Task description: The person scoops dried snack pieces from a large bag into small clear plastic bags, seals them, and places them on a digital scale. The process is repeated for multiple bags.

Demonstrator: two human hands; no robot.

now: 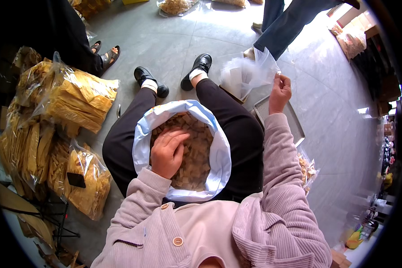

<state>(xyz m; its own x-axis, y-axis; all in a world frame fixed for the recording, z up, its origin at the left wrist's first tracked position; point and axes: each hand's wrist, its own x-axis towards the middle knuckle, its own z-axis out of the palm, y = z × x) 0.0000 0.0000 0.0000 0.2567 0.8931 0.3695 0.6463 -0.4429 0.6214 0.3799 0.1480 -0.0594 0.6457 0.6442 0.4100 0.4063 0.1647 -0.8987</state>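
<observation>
One sack (219,156): white, mouth wide, between the legs (230,118); holds many cubes (194,161), small, tan, blocky.
Left hand (167,152): on the cubes, thumb apart from fingers.
Right hand (280,91): fingertips pinching clear plastic (256,71).
Packs (82,96) at left: yellow strips (33,152).

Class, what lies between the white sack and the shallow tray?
In the head view, the person's right leg lies between the sack and the tray.
</observation>
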